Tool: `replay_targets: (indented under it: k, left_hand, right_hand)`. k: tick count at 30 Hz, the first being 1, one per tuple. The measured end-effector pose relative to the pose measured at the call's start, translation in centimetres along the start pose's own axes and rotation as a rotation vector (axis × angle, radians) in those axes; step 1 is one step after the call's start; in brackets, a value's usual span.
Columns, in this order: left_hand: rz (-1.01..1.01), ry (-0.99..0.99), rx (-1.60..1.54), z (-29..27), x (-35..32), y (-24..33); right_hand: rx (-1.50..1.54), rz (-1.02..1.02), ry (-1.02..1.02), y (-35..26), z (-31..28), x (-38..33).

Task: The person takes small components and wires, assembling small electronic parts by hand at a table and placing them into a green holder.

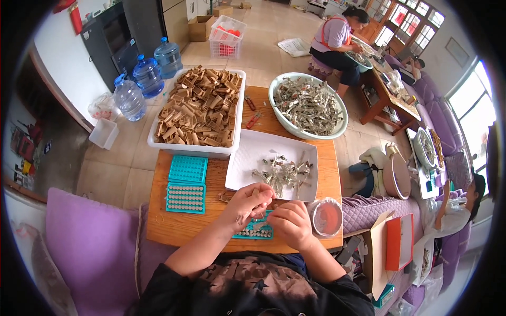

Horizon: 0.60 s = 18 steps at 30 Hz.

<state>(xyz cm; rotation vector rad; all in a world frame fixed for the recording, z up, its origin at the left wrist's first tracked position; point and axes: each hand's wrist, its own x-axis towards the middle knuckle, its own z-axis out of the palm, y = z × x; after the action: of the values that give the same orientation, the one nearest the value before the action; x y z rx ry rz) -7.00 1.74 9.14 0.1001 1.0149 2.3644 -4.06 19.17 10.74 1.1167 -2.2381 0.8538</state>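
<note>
Two hands are held close together over the teal tray [255, 230] at the table's near edge. A small pale piece is pinched in the left hand [247, 203]; the right hand [291, 224] is curled, grip hidden. Loose metal pieces [282, 173] lie just beyond, nearer the left.

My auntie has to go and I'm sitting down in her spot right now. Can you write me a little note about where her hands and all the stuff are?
Left hand: fingers pinched on a small part, too small to identify, above the teal plastic holder tray at the table's near edge.
Right hand: resting on that tray's right end.
Things: small metal pieces lie on the flat white tray; more fill the round white basin. Tan cardboard pieces fill the white rectangular bin.
Done: one teal tray on the left looks filled.
Left: the teal tray above it looks empty; the tray under the hands is only partly visible.
</note>
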Motion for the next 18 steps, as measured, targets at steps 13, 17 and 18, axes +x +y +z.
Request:
replay_targets:
  k: [13,17,18]
  left_hand:
    - [0.12,0.072,-0.151,0.1,-2.2,-0.2]
    - [0.227,0.077,-0.042,-0.8,-2.4,-0.5]
    - [0.244,0.085,-0.026,-0.9,-2.4,-0.5]
  right_hand:
    - [0.198,0.254,0.208,-0.7,1.2,-2.0]
    - [0.279,0.245,0.186,-0.8,1.2,-2.1]
    - [0.279,0.247,0.186,-0.8,0.9,-1.9]
